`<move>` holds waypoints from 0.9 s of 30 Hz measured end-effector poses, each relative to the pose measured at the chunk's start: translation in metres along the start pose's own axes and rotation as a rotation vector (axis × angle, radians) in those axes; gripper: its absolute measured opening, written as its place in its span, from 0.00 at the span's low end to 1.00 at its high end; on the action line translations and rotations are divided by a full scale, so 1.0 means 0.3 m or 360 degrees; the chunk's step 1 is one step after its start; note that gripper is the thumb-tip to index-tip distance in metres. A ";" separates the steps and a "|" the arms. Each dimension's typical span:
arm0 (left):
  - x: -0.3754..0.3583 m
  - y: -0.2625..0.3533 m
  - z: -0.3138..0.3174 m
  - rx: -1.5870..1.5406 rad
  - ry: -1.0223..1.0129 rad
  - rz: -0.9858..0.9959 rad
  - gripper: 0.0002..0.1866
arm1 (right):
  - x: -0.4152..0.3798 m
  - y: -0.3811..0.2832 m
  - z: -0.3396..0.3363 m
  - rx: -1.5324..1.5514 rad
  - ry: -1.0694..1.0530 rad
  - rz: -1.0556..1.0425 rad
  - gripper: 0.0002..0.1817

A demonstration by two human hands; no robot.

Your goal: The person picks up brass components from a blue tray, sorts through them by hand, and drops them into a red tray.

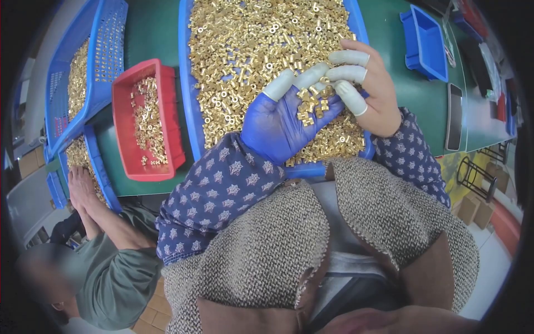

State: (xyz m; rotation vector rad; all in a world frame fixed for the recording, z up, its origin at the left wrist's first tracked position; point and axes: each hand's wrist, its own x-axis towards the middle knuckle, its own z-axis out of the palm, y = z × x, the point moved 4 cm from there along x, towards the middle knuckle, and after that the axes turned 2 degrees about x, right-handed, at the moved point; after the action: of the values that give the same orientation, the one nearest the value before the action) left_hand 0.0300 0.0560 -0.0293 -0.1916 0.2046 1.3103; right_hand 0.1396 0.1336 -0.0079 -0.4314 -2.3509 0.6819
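Metal fittings, golden, stubby, in left hand

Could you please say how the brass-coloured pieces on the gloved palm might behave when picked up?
The brass-coloured pieces look metallic, so they are probably stiff and fairly heavy for their size. Their shiny surfaces may be slippery. Several look rounded, so they could roll off the left hand.

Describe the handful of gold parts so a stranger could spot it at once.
Find the big blue tray of gold parts on the green table. Over its near end, the left hand, gloved, is palm up. The handful lies there, set apart from the tray's loose parts by the blue glove beneath.
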 end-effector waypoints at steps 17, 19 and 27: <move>0.021 -0.017 -0.039 -0.0127 -0.0305 -0.0224 0.21 | -0.002 -0.031 0.018 -0.0009 -0.0071 -0.0399 0.12; 0.017 -0.020 -0.033 -0.0021 -0.0212 -0.0221 0.23 | 0.002 -0.032 0.016 0.0000 -0.0073 -0.0390 0.12; -0.002 -0.031 0.002 0.0429 0.0127 -0.0213 0.27 | 0.010 -0.027 0.009 0.0062 -0.0118 -0.0255 0.12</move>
State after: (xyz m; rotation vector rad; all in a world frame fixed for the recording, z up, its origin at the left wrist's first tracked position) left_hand 0.0388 0.0534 -0.0283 -0.0275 0.4266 1.1300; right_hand 0.1344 0.1274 -0.0036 -0.2013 -2.4061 0.6764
